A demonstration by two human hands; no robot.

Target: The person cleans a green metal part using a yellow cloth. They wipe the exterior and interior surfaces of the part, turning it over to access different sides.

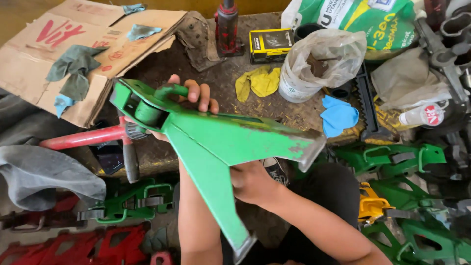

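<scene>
Green painted steel: a jack stand (216, 142) w/ splayed legs is held up over the tabletop (206, 73), about mid-view. The left hand (189, 95) wraps the stand's top end from behind, grip pressed together around it; fingertips (203, 93) curl over the upper edge just beside the green handle loop and the round roller part. The right hand (252, 181) sits under the stand, behind the fork where the two legs split; most of it is hidden by the metal, so can't tell if its grip is spread or clamped, only that it touches the underside. One leg points right w/ a bare worn foot, the other points down toward the bottom edge.

Rel. to the stand: a red-handled tool (86, 137) lies just left of it, touching nothing of the stand as far as seen. A torn cardboard box (73, 49) w/ teal rags on it is up-left. A yellow rag (257, 81) is just above, a yellow-black small box (271, 45) and a red bottle jack (228, 27) further above. A clear plastic bag (316, 64) is up-right, a blue glove (337, 115) right. More green stands (392, 159) lie right and below-right; red stands (98, 248) below-left, a grey cloth (44, 172) left.
</scene>
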